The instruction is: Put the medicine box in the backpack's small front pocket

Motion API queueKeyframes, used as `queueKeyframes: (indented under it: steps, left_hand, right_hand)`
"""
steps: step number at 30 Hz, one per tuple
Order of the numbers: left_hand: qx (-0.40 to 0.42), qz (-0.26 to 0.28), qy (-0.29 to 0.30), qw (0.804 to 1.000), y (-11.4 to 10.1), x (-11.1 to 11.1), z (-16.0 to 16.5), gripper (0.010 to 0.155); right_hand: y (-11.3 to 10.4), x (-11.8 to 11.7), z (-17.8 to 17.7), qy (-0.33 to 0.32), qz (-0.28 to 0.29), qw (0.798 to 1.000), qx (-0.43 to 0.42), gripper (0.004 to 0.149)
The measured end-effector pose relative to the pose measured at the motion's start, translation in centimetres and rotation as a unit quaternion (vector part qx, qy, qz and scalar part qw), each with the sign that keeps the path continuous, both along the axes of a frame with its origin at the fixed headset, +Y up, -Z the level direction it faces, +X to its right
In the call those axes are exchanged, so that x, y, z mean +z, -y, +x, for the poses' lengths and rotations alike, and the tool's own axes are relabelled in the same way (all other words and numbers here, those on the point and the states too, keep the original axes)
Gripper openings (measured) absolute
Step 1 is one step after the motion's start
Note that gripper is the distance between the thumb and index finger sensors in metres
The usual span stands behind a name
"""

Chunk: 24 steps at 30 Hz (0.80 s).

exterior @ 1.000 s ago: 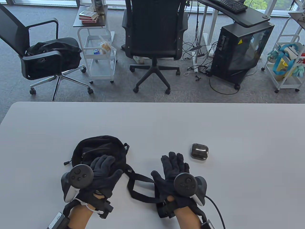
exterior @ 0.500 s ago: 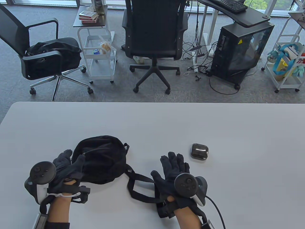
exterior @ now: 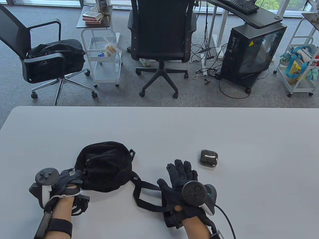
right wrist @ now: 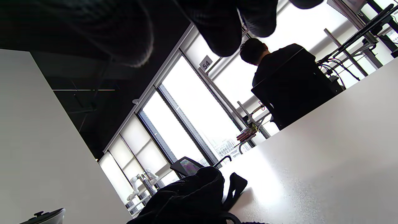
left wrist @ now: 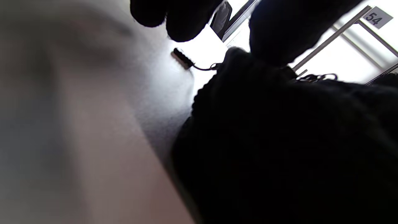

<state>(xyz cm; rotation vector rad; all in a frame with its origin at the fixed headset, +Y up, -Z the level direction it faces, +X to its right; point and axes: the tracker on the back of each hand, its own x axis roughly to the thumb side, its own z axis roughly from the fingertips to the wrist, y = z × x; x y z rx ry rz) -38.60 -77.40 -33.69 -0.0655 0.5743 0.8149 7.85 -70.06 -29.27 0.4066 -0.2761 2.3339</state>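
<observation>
— Medicine box (exterior: 208, 158): where does it lie, and how many?

— One, dark and glossy, alone on the surface (exterior: 249, 139), just beyond the right hand (exterior: 180, 179) and apart from it. That hand lies flat, fingers spread, holding nothing.

— And the left hand (exterior: 66, 180)?

— At the left edge of the one black backpack (exterior: 104, 165), fingers curled against the fabric. Whether they pinch the zipper pull (left wrist: 183, 59) I cannot tell; the left wrist view is mostly dark and blurred.

— Straps?

— One tangle of straps (exterior: 145, 193) trails from the backpack toward the right wrist, partly hidden under it.
</observation>
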Motion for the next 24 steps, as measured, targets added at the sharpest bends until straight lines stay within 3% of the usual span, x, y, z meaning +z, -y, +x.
queueKeyframes:
  steps: [2,4,6,8,10,13,17,21,24]
  left_hand:
    - [0.012,0.005,0.004,1.0,0.5,-0.4,0.2,0.076]
    - [0.024,0.018,0.003,1.0,0.1,-0.7,0.5,0.048]
    - [0.033,0.035,0.0,0.999,-0.5,-0.7,0.6,0.046]
    - [0.138,0.081,-0.03,0.987,-0.7,-0.4,0.4,0.045]
    - [0.258,0.101,-0.045,0.96,-0.2,-0.2,0.4,0.045]
    - [0.386,0.079,-0.035,0.919,0.8,0.0,1.0,0.047]
    - [0.385,0.046,0.0,0.922,1.0,-0.1,1.8,0.057]
    - [0.444,0.03,0.033,0.895,1.2,-0.2,3.0,0.09]
    - [0.461,0.002,0.079,0.884,1.6,-0.4,4.0,0.08]
  right_hand:
    - [0.0,0.0,-0.1,-0.002,-0.003,1.0,0.002,0.078]
    - [0.0,0.0,-0.1,-0.004,-0.006,1.0,0.0,0.078]
    - [0.0,0.0,-0.1,-0.004,-0.008,1.0,0.0,0.078]
    - [0.0,0.0,-0.1,-0.005,-0.009,1.0,0.001,0.078]
    - [0.0,0.1,-0.1,-0.006,-0.01,1.0,-0.002,0.078]
    - [0.0,0.1,-0.2,-0.007,-0.011,1.0,-0.005,0.078]
    - [0.1,0.1,-0.3,-0.013,-0.018,1.0,-0.009,0.078]
    - [0.0,0.2,-0.4,-0.024,-0.013,1.0,-0.015,0.077]
    - [-0.2,0.3,-0.6,-0.03,-0.007,0.999,-0.018,0.077]
